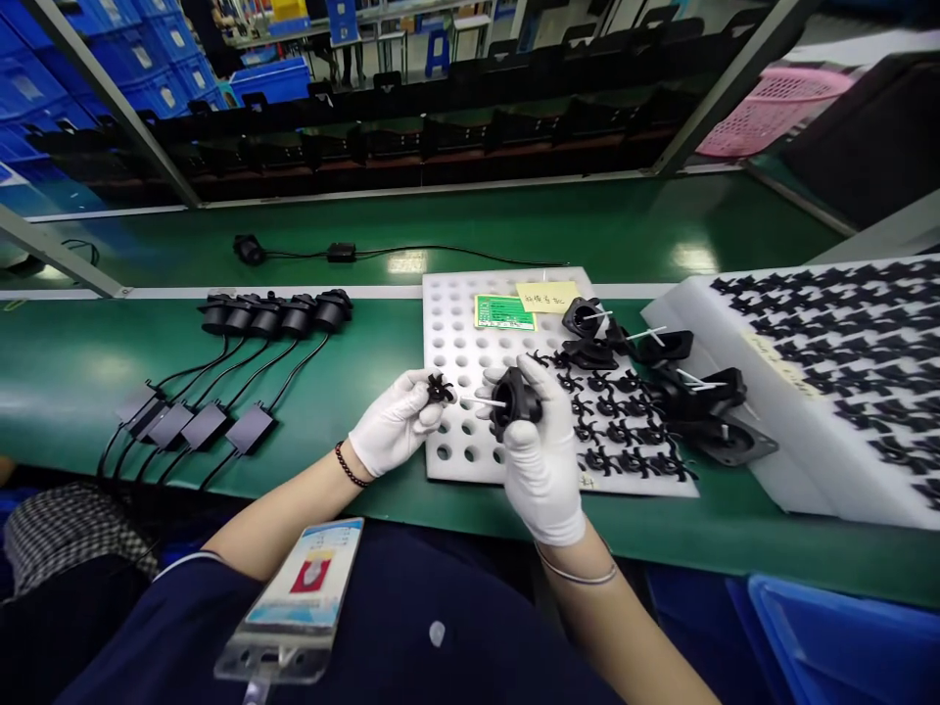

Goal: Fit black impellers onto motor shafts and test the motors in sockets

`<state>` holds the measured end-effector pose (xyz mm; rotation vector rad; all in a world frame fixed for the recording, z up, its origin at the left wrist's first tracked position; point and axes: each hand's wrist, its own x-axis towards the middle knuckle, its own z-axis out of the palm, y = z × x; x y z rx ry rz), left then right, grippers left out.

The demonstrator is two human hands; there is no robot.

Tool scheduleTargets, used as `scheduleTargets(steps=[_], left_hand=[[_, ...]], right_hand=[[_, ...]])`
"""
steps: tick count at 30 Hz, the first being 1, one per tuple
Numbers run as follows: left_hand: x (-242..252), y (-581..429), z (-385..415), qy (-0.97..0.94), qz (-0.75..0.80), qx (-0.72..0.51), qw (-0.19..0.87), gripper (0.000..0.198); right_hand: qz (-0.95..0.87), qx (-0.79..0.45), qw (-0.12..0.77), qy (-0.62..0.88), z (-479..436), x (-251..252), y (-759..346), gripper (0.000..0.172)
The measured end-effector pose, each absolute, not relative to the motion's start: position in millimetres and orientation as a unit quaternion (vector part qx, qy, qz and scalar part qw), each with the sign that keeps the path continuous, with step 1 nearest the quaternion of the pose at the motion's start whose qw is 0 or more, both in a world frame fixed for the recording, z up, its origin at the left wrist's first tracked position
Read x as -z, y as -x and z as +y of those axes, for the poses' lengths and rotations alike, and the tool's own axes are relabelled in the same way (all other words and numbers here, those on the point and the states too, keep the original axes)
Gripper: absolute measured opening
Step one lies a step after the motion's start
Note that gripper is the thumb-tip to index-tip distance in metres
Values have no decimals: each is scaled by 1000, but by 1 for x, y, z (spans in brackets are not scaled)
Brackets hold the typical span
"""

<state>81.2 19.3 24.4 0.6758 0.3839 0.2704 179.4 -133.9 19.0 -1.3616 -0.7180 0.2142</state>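
Observation:
My left hand (397,423), in a white glove, pinches a small black star-shaped rubber piece (441,390) between its fingertips. My right hand (540,465), also gloved, grips a black plastic housing (516,403) with a thin white stick (481,399) poking out of it. The star piece sits just left of the stick's tip, close to it. Both hands are above a white perforated foam board (451,372). Several more star pieces (609,436) lie on that board, and several black housings with white sticks (587,318) stand beyond them.
A green workbench (88,382) holds a row of black cabled sockets (268,313) to the left and a white foam tray (778,480) of star pieces to the right. A black cable (342,253) lies behind. An ID badge (305,578) hangs below me.

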Motion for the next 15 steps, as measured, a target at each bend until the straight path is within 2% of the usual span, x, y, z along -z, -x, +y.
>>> scheduleTargets(steps=[3,9,15], left_hand=[[-22,-81,18,-323,209,-145,911,35],[-25,-73,15,-337,168,-105,920,54],[-34,-70,7,-387,177,-139,894,49]], right_hand=[[-336,-83,686,639,-137,-7,-177,76],[-352,-67,671,649,-135,6,-175,77],[-416,10,617,668,-135,3,-173,73]])
